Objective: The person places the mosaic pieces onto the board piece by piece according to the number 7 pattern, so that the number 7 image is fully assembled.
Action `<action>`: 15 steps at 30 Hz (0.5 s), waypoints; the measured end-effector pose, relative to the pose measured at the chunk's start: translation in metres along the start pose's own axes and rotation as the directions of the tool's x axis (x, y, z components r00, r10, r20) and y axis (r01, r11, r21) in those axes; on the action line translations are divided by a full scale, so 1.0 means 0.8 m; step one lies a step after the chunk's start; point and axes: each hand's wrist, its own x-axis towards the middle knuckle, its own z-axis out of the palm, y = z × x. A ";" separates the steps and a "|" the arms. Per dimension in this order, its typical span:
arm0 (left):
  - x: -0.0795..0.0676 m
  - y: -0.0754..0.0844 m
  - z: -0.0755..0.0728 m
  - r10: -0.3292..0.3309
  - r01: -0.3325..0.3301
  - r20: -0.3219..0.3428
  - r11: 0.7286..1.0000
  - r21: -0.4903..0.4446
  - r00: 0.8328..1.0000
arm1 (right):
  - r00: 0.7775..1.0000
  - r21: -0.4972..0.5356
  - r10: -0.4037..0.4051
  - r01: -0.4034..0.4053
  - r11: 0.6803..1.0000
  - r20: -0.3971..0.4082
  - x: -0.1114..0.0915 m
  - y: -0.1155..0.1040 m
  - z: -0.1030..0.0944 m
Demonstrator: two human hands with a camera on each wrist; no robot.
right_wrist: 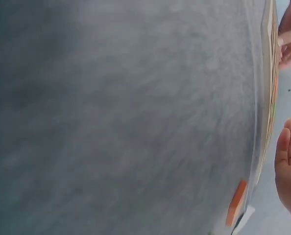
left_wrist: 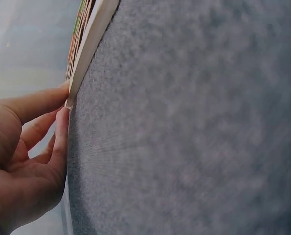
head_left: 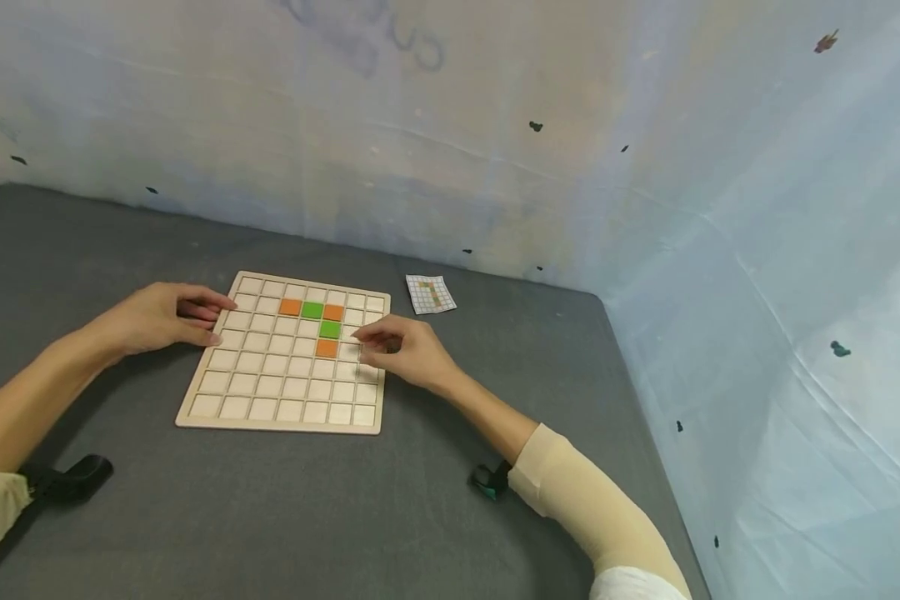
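Observation:
A light wooden grid board [head_left: 279, 427] lies on the dark cloth, with pale square cells. On it, an orange tile [head_left: 290, 307], a green tile [head_left: 312, 310] and another orange tile [head_left: 333, 312] form a row; a second green tile [head_left: 330, 329] and an orange tile [head_left: 326, 347] run down from its right end. My left hand [head_left: 167, 315] touches the board's left edge with thumb and fingertips. Over the right side hovers my right hand [head_left: 412, 348], thumb and index fingertips slightly apart and no tile showing between them.
Beyond the board's right corner lies a small card [head_left: 431, 295] printed with a coloured grid pattern. A loose orange block [right_wrist: 237, 203] sits near the card in the right wrist view. Pale hanging sheets [head_left: 450, 167] border the dark table [head_left: 420, 517] at the back and right.

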 end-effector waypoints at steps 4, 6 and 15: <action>0.001 -0.002 0.005 0.006 -0.006 -0.004 1.000 -0.002 1.000 | 1.000 -0.027 0.003 -0.004 1.000 -0.021 -0.019 0.006 -0.016; 0.001 -0.002 0.007 0.007 -0.007 -0.006 1.000 -0.001 1.000 | 0.999 -0.035 0.007 -0.008 0.999 -0.037 -0.028 0.009 -0.023; 0.002 -0.003 0.008 0.014 -0.014 -0.004 1.000 -0.011 1.000 | 0.995 -0.028 0.038 -0.041 0.999 -0.096 -0.067 -0.002 -0.049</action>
